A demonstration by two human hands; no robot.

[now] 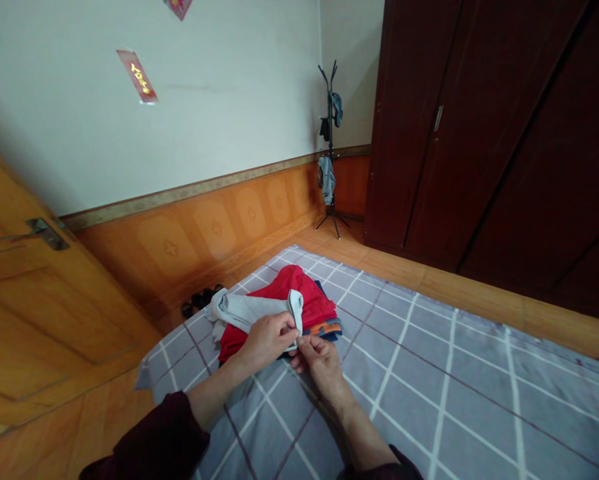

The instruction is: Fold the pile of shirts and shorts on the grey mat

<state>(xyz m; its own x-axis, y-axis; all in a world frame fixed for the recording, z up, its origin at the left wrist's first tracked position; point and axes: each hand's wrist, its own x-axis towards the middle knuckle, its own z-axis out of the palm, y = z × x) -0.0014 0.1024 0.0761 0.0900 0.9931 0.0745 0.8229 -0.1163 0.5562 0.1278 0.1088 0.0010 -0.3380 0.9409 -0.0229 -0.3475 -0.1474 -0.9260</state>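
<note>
both hands are pinching the edge of a pale grey garment

the left hand (268,341) and right hand (322,368) are working close together, each with fingers and thumb closed on the fabric of the pale grey garment (249,312). the garment is lying partly folded across the top of a stack of clothes (307,301), mostly red on top, which is resting on a grey checked quilt (419,393). the step in hand looks like folding, with the edge being lined up between the fingertips. the next move seems to call for keeping that edge pinched while smoothing the fold, then easing the garment flat against the stack so it doesn't slip off.
</note>
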